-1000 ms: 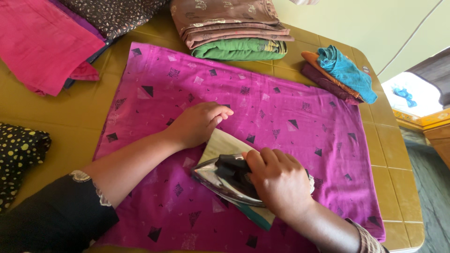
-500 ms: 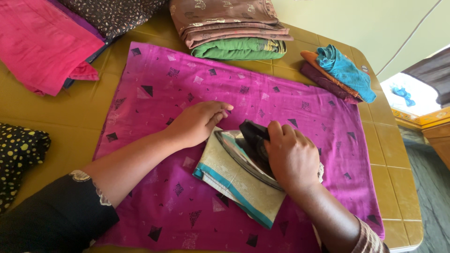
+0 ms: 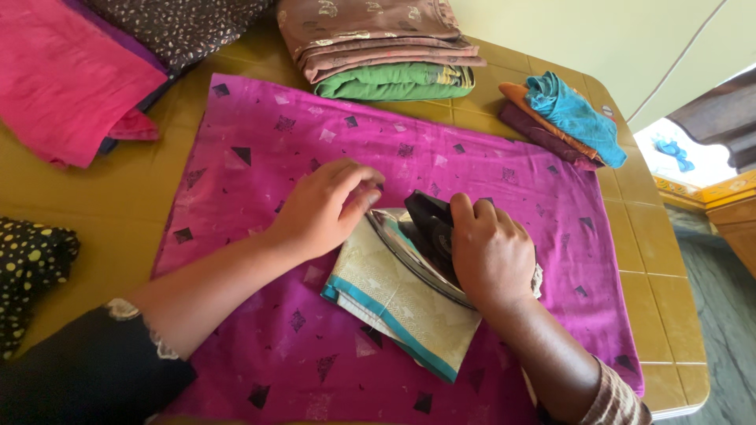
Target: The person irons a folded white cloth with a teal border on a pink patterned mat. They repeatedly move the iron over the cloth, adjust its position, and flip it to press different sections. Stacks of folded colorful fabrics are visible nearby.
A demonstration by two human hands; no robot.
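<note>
Right now your right hand (image 3: pixel 490 253) has its grip wrapped tight around the dark handle of the iron (image 3: pixel 425 244), fingers curled over the top and knuckles facing up. The iron's shiny soleplate sits flat on the folded cream cloth with the teal edge (image 3: pixel 398 303), and its nose points toward 10 o'clock. The bulk of that cloth spreads out from your grip toward 7 o'clock, with its teal border running along the lower left side.

Your left hand (image 3: pixel 323 211) lies at 9 o'clock from the iron, palm down and fingers loosely bent, with nothing in its grip. Its fingertips press on the upper corner of the folded cloth, just beside the iron's nose.

Both hands and the folded cloth rest on a magenta sheet with dark triangles (image 3: pixel 260 157), spread flat over the yellow-brown tabletop (image 3: pixel 94 205).

Further out, at 12 o'clock, a stack of brown and green folded fabrics (image 3: pixel 386 47) sits at the far edge. At 2 o'clock lies a small pile topped with blue cloth (image 3: pixel 571 114). At 10 o'clock a pink fabric (image 3: pixel 63 79) rests over darker pieces, and at 8 o'clock a black cloth with yellow dots (image 3: pixel 31 267) lies at the tabletop's edge.
</note>
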